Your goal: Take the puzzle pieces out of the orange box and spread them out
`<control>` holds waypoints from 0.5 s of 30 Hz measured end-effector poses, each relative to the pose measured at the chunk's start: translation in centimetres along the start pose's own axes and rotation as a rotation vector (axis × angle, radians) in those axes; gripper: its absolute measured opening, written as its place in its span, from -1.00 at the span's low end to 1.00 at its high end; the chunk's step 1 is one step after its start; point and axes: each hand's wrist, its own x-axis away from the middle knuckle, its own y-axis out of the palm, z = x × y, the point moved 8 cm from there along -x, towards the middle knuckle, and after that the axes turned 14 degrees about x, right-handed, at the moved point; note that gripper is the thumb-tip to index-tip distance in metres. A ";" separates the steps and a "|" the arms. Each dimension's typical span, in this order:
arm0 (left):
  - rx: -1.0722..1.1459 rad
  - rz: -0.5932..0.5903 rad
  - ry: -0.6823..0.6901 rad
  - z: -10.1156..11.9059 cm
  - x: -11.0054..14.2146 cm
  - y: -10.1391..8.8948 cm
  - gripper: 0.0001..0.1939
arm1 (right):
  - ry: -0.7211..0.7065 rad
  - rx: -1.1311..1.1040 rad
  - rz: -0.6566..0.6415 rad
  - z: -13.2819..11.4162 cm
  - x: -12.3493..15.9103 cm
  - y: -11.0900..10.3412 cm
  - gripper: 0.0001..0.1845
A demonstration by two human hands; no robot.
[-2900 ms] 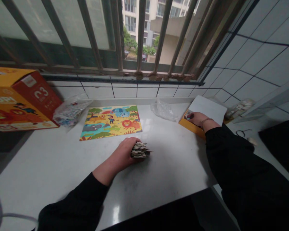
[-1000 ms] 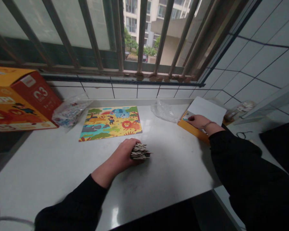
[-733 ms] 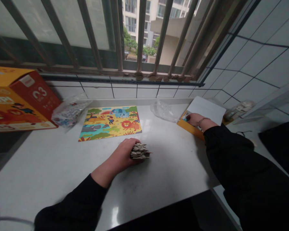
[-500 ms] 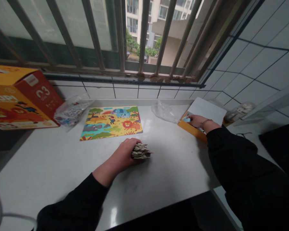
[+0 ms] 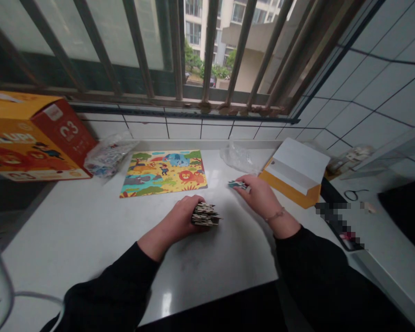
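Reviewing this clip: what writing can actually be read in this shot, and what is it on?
"LUPI", large, on the orange face of the cardboard box; any letters before it are unclear.
"3", large, on the box's red side; the character before it is unclear.
The small print under that "3" is too small to read.
The label on the container by the right-hand tiles is too small to read.
The pixelated patch at right is unreadable.

Likely stone counter (image 5: 90, 240) with puzzle picture (image 5: 163, 173)
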 end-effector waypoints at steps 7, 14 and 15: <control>-0.027 -0.004 0.013 -0.2 0.0 0.2 -0.39 | -0.249 0.090 -0.205 -4.6 0.7 5.3 -0.72; -0.006 0.003 0.019 -0.6 0.1 0.2 -0.35 | -0.062 0.047 -0.168 -3.2 0.3 4.7 -0.70; -0.006 0.006 0.022 -0.6 0.1 0.2 -0.35 | -0.002 0.054 -0.182 -3.0 0.3 4.8 -0.57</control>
